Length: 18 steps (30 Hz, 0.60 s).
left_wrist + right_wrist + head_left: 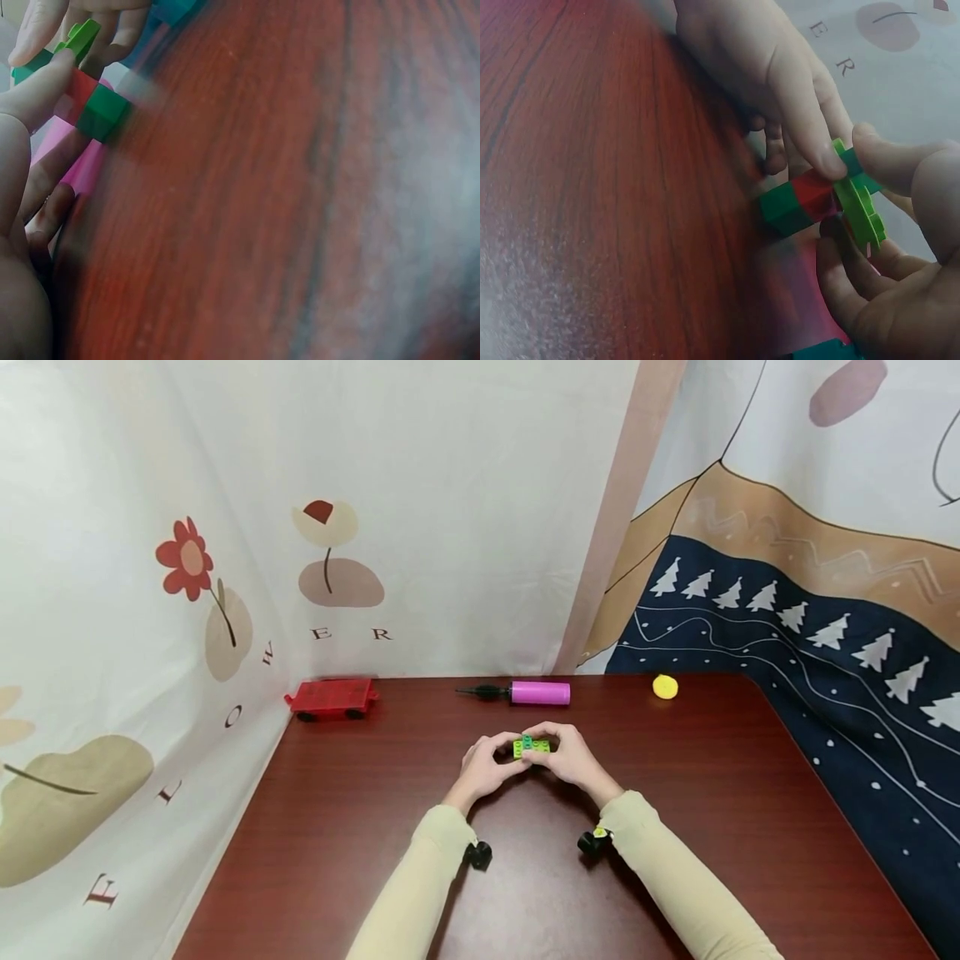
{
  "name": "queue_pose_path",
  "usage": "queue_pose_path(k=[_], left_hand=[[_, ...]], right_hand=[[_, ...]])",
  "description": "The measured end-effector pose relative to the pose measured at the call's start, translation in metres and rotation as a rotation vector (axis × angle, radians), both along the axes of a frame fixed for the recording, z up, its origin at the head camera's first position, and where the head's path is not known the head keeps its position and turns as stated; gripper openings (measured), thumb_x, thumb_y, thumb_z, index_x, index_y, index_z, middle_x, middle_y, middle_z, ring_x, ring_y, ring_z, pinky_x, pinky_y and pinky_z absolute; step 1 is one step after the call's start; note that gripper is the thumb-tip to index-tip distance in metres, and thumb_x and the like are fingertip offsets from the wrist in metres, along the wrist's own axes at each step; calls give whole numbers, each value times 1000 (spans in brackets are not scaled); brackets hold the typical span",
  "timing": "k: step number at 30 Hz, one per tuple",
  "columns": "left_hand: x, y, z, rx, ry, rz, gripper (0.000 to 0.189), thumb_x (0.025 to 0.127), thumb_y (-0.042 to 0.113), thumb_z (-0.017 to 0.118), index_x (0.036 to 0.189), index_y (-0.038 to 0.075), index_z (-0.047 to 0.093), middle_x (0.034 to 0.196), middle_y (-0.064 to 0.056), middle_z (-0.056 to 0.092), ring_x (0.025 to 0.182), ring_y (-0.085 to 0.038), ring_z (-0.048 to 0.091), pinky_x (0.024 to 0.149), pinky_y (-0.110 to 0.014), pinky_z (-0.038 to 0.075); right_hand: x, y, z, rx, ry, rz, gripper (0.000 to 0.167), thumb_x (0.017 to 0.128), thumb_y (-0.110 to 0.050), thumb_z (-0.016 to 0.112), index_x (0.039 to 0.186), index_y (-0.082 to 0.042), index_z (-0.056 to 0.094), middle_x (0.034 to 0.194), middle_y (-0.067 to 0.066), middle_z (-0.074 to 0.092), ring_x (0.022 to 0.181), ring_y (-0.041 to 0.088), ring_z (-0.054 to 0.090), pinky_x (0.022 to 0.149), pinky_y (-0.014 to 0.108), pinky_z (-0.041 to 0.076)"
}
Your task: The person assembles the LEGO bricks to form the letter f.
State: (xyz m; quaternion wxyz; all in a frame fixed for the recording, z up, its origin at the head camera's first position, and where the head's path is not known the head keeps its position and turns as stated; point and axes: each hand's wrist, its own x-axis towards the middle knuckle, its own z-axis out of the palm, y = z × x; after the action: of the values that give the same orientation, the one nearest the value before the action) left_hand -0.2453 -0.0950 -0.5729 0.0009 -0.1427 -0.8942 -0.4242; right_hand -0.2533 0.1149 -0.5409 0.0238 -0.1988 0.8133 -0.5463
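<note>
Both hands meet over the table around a small stack of toy building bricks. Lime green studded piece sits across one end, with a green brick against it. A red brick and another green brick extend from its other side. My left hand pinches the stack from the left, the thumb on the lime piece. From the right, my right hand grips it between thumb and fingers. Fingers partly hide the bricks in both wrist views.
At the back left stands a red toy cart with black wheels. Behind the hands lies a pink hand pump with a black nozzle. A yellow round thing sits at the back right. Printed cloth borders the brown table.
</note>
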Motion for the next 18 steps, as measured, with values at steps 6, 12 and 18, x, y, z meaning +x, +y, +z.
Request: queue_pose_path(k=[6, 12, 18], left_hand=[[2, 0, 0, 5, 3, 0, 47, 90, 49, 81, 133, 32, 71, 111, 7, 70, 102, -14, 59, 93, -44, 45], [1, 0, 0, 8, 11, -8, 46, 92, 48, 79, 134, 31, 71, 113, 10, 73, 103, -13, 61, 94, -44, 46], [0, -1, 1, 11, 16, -17, 46, 93, 48, 78, 135, 31, 70, 125, 11, 74, 113, -18, 63, 102, -50, 45]], right_hand=[[2, -1, 1, -5, -9, 2, 32, 87, -6, 86, 118, -3, 77, 111, 14, 77, 91, 21, 68, 79, 31, 54], [1, -1, 1, 6, -19, 10, 30, 87, -9, 87, 116, -9, 78, 111, 10, 77, 89, 17, 69, 79, 29, 56], [-1, 0, 1, 66, 3, -16, 31, 87, -14, 87, 117, -12, 78, 114, 10, 74, 94, 22, 71, 85, 38, 56]])
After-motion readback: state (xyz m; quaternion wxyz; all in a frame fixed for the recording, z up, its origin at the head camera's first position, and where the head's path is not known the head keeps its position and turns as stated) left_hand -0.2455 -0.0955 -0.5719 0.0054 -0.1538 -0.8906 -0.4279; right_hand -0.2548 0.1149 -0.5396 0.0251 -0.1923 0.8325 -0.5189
